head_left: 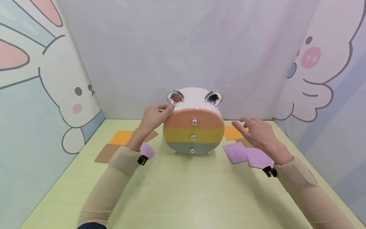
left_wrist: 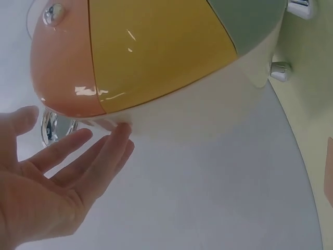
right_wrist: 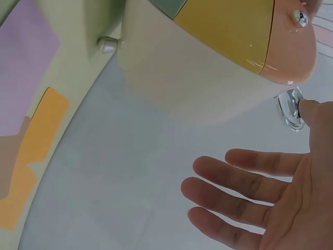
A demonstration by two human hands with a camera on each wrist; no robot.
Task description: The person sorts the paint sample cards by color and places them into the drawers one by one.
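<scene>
A small rounded cabinet (head_left: 194, 98) with a white shell and two silver-rimmed ears stands upright on the table. Its front has three drawers: orange (head_left: 179, 118) on top, yellow (head_left: 177, 135) in the middle and grey-green (head_left: 178, 146) at the bottom, each with a silver knob. My left hand (head_left: 154, 117) is at the cabinet's upper left side, its fingertips (left_wrist: 123, 131) right at the white shell below the ear. To the right of the cabinet, my right hand (head_left: 258, 133) hovers apart from it with fingers spread and holding nothing.
Orange (head_left: 121, 137), brown (head_left: 105, 153) and purple (head_left: 147, 150) cards lie on the table at the left. More orange (head_left: 232, 132) and purple (head_left: 235, 153) cards lie at the right, partly under my right arm. Cartoon-printed walls and a pale back wall (head_left: 137, 63) enclose the table.
</scene>
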